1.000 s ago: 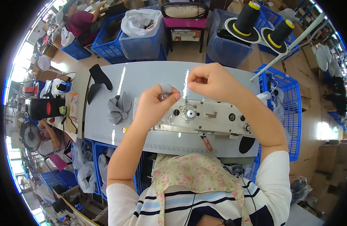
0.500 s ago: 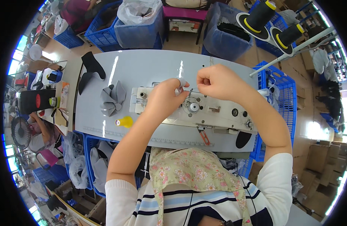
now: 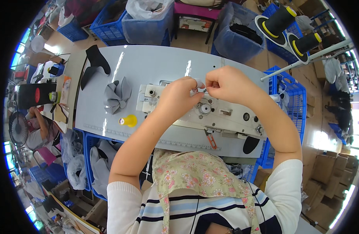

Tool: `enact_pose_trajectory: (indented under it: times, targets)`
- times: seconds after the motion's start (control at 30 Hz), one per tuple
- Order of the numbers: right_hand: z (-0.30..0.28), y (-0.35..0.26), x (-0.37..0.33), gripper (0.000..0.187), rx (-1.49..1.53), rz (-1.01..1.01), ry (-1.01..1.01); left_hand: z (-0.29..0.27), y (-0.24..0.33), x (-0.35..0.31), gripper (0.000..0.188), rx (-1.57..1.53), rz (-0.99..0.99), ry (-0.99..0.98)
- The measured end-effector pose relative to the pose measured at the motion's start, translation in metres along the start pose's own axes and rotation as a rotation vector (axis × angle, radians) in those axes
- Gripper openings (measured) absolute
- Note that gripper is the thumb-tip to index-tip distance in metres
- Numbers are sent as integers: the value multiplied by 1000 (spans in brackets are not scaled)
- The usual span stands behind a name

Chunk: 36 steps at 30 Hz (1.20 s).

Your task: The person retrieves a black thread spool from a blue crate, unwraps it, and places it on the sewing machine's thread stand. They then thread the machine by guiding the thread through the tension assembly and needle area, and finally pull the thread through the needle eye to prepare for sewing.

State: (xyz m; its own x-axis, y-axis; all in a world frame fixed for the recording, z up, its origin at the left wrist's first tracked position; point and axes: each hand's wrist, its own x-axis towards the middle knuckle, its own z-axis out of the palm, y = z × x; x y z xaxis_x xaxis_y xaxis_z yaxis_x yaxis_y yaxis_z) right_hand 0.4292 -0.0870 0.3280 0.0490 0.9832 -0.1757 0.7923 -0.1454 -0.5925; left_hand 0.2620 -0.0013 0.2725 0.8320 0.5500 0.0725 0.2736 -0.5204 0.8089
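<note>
Both my hands are raised over the white sewing machine (image 3: 226, 112), their fingertips almost meeting. My left hand (image 3: 178, 94) is closed, thumb against fingers, on a small shiny piece too covered to name. A white wrap (image 3: 200, 83) circles one of its fingers. Just to the right, my right hand (image 3: 230, 84) is curled in a pinch; whatever it grips, if anything, is hidden. Below them shows the machine's round silver dial (image 3: 205, 109). A crumpled grey fabric piece (image 3: 117, 95) and a yellow thread cone (image 3: 128, 120) lie left of the machine.
Orange-handled snips (image 3: 211, 139) lie on the table (image 3: 156, 64) near its front edge. Black fabric (image 3: 97, 64) rests at the far left. Black thread cones (image 3: 278, 22) stand at the upper right, by a metal pole (image 3: 304, 60). Blue crates (image 3: 294, 103) flank the table.
My left hand has moved right, closing the gap to my right hand, which stays pinched at nearly the same spot. The whole view has shifted slightly.
</note>
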Motion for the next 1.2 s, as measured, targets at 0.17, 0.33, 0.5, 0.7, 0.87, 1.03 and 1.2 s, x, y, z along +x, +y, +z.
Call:
enact_pose_trajectory:
  times: [0.17, 0.33, 0.5, 0.7, 0.87, 1.03, 1.2]
  targets:
    - [-3, -5, -2, 13, -31, 34, -41, -3, 2, 1, 18, 93, -28, -52]
    - [-3, -7, -4, 12, -26, 51, -35, -2, 3, 3, 16, 116, 4, -46]
    - [0, -5, -5, 12, -29, 46, -12, 2, -3, 5, 14, 128, 117, -11]
    - [-1, -5, -8, 13, -57, 51, -2, -5, -3, 5, 12, 198, 158, -25]
    - [8, -12, -16, 10, -293, -449, 424, -29, 1, -13, 15, 196, 83, -15]
    - [49, -37, -14, 10, 71, -448, 328, -59, 12, -35, 20, 230, 28, -36]
    - [60, -38, -6, 12, 321, -146, 49, -65, 18, -51, 14, 259, -71, -62]
